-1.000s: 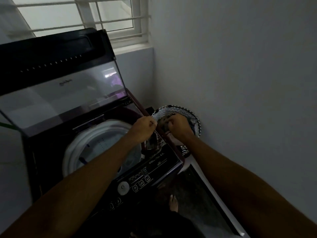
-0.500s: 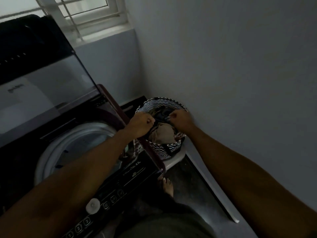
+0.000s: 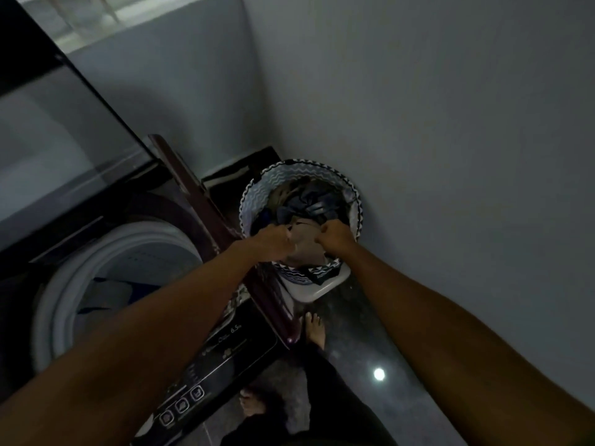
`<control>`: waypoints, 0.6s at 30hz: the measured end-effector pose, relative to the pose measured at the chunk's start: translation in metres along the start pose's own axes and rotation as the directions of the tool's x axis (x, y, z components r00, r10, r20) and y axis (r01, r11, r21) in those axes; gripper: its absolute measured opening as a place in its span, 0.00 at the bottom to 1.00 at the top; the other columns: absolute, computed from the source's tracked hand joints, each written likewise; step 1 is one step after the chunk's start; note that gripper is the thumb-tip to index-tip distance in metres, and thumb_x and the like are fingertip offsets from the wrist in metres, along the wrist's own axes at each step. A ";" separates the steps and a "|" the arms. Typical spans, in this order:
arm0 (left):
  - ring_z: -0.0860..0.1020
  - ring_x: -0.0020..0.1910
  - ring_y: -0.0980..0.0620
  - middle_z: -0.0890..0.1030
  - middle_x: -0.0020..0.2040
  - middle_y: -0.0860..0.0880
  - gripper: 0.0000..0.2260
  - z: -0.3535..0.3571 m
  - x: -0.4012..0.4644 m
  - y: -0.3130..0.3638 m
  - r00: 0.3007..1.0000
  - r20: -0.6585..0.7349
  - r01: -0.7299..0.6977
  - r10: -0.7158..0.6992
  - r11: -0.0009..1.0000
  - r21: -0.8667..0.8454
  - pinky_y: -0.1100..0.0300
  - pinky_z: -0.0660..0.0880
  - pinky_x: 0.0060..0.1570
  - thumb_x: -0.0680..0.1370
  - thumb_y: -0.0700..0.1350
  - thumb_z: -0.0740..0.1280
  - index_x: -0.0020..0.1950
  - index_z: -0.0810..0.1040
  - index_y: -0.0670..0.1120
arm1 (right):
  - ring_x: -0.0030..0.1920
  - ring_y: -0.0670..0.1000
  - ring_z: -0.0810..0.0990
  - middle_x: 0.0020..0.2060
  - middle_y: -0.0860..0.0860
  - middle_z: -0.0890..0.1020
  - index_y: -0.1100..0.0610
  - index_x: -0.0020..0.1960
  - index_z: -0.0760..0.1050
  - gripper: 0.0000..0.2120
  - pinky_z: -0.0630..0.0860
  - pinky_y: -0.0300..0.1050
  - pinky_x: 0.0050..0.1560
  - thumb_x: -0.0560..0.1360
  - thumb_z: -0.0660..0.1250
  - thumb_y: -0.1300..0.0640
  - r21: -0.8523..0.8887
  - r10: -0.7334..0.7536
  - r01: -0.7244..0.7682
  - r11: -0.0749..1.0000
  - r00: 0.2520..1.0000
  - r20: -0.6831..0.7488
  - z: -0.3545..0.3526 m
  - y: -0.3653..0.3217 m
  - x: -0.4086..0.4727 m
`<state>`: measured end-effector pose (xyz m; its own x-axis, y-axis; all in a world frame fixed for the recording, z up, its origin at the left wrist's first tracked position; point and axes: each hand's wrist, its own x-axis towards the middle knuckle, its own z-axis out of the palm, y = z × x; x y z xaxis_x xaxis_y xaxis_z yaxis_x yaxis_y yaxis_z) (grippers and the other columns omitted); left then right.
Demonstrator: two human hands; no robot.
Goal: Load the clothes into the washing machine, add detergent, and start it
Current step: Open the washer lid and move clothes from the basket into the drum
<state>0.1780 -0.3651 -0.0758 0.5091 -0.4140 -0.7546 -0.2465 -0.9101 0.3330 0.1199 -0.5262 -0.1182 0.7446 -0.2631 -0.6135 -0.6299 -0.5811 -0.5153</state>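
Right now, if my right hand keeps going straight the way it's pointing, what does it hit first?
Probably the clothes in the basket. The right hand already grips a garment at the near rim and points into the pile; depth is hard to judge.

Very little text can be read in this dim view. On the dark control panel [image 3: 225, 358] along the front edge of the washing machine [image 3: 122, 284], a pale marking reads "6.5" followed by small letters too blurred to make out — beside it runs a line of script lettering that is also illegible. Lower on the same panel, three square buttons [image 3: 182, 405] carry small pictogram icons; their shapes are too faint to identify. No other words, brands or numbers can be read.
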 end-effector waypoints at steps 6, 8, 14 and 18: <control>0.74 0.55 0.32 0.75 0.58 0.31 0.17 0.003 0.028 0.003 0.995 -0.085 -0.056 0.060 0.997 0.044 0.43 0.72 0.54 0.78 0.44 0.64 0.60 0.73 0.32 | 0.66 0.64 0.71 0.67 0.63 0.71 0.61 0.71 0.64 0.37 0.72 0.57 0.63 0.69 0.75 0.50 -0.018 0.124 -0.124 0.992 0.992 0.022 0.027 0.003 0.027; 0.73 0.62 0.38 0.73 0.66 0.38 0.19 0.002 0.026 0.008 0.993 -0.101 -0.064 0.066 0.998 0.027 0.49 0.70 0.61 0.79 0.45 0.63 0.68 0.71 0.37 | 0.67 0.62 0.71 0.67 0.62 0.72 0.63 0.71 0.65 0.33 0.71 0.55 0.63 0.72 0.73 0.52 -0.042 0.130 -0.128 0.991 0.990 0.060 0.030 -0.001 0.030; 0.62 0.72 0.40 0.59 0.75 0.40 0.36 0.007 0.024 0.012 0.996 -0.091 0.002 -0.008 0.998 -0.068 0.53 0.66 0.65 0.77 0.44 0.70 0.78 0.52 0.40 | 0.65 0.61 0.74 0.64 0.61 0.75 0.66 0.67 0.70 0.18 0.71 0.44 0.57 0.80 0.58 0.61 0.187 0.076 -0.112 0.976 0.979 0.187 0.008 -0.021 0.015; 0.59 0.74 0.37 0.47 0.78 0.41 0.54 0.010 0.022 -0.001 0.982 -0.069 0.127 -0.173 0.894 -0.430 0.46 0.73 0.62 0.71 0.40 0.76 0.79 0.36 0.51 | 0.51 0.63 0.79 0.53 0.64 0.80 0.67 0.54 0.78 0.13 0.76 0.54 0.52 0.73 0.61 0.65 0.558 0.079 -0.197 0.806 0.970 0.228 -0.027 -0.049 0.012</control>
<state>0.1807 -0.3730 -0.0986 0.5995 -0.2503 -0.7602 0.1994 -0.8732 0.4447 0.1656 -0.5218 -0.0846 0.6224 -0.1256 -0.7726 -0.7777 0.0128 -0.6285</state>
